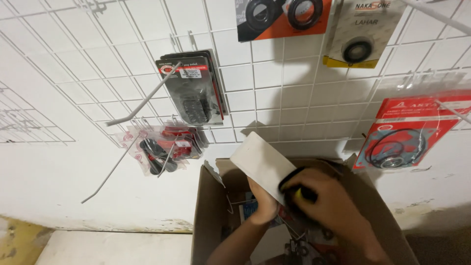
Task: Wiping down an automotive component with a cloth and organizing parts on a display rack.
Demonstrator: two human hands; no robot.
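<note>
Seen from above, a person's two bare hands work over an open brown cardboard box (208, 216) that stands against a white wall, at the bottom centre of the view. The left hand (262, 203) reaches up from inside the box, its fingers curled closed around the lower edge of a flat white card (260, 164), which tilts up and to the left above the box's back rim. The right hand (326, 198) lies just beside it, over the right half of the box, its fingers closed on a black ring with a spot of yellow (297, 189) that touches the card's lower right corner. Beneath the hands the box holds a jumble of small packets, too dark and crowded to tell apart. On the wall hangs a white wire grid panel (274, 73) with long bare hooks. Near the grid's middle hangs a stack of black and red blister packs (194, 91); below it, at the grid's lower edge, hang clear packets with black and red parts (159, 149). At the grid's top edge hang an orange and black card with two black rings (282, 17) and a pale card with one black ring (358, 34). At its right edge hangs a red packet of thin black gaskets (407, 135).
</note>
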